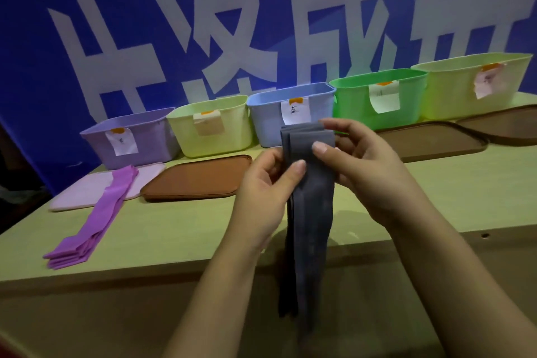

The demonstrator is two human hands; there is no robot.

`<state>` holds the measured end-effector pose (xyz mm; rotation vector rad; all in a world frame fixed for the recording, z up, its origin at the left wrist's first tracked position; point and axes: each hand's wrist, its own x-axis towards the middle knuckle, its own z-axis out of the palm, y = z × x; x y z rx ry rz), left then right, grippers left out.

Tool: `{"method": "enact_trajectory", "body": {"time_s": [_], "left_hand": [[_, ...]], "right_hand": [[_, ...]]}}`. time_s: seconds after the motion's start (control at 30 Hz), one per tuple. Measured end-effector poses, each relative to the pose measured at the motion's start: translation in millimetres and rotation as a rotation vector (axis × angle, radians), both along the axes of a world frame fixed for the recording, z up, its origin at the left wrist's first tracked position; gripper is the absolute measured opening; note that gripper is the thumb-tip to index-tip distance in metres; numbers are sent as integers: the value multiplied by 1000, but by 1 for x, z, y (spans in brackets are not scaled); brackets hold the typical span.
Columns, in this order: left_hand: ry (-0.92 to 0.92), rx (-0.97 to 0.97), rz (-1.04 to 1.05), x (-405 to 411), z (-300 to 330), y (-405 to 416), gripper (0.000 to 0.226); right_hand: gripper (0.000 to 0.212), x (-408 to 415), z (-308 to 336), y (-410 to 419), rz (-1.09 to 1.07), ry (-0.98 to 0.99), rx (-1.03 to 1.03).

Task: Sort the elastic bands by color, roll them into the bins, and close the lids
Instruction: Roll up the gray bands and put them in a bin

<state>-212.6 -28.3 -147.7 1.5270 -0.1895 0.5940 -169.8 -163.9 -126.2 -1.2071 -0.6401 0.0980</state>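
Note:
A stack of dark grey elastic bands (309, 212) hangs in front of me, its lower end below the table's front edge. My left hand (267, 186) pinches the stack's left side with the thumb in front. My right hand (357, 160) grips the top end, thumb on the front face and fingers at the upper edge. Several purple bands (96, 221) lie in a long pile at the left of the table, their far end on a pink lid (81, 192). Open labelled bins stand in a row at the back: purple (130, 136), pale yellow-green (209, 125), blue (290, 110), green (377, 99), pale yellow (470, 84).
A brown lid (197, 180) lies flat in front of the yellow-green bin. Two more brown lids (436, 139) (505, 125) lie before the right-hand bins. A blue banner with large white characters stands behind the bins. The table's front edge (145, 270) runs below my forearms.

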Motion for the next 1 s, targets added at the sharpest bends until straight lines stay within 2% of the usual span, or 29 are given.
{"method": "enact_trajectory", "body": {"time_s": [0.1, 0.27, 0.37, 0.47, 0.63, 0.7, 0.9, 1.0], "left_hand": [[-8, 41, 4, 9, -12, 5, 15], [26, 145, -6, 18, -19, 22, 17], [22, 6, -11, 23, -15, 31, 23], [3, -40, 17, 25, -13, 35, 13], [113, -268, -47, 27, -12, 34, 1], [162, -343, -71, 27, -12, 32, 6], [226, -376, -51, 28, -9, 34, 11], [247, -352, -63, 28, -9, 34, 10]], "right_hand": [[29, 13, -8, 9, -103, -30, 46], [34, 29, -22, 17, -149, -60, 52], [30, 33, -28, 22, -98, -27, 90], [28, 33, -32, 26, -106, -9, 109], [25, 30, -39, 31, -189, 7, 157], [24, 31, -42, 35, -213, 0, 190], [21, 37, -41, 37, -79, 38, 233], [29, 39, -39, 35, -14, 46, 204]]}}
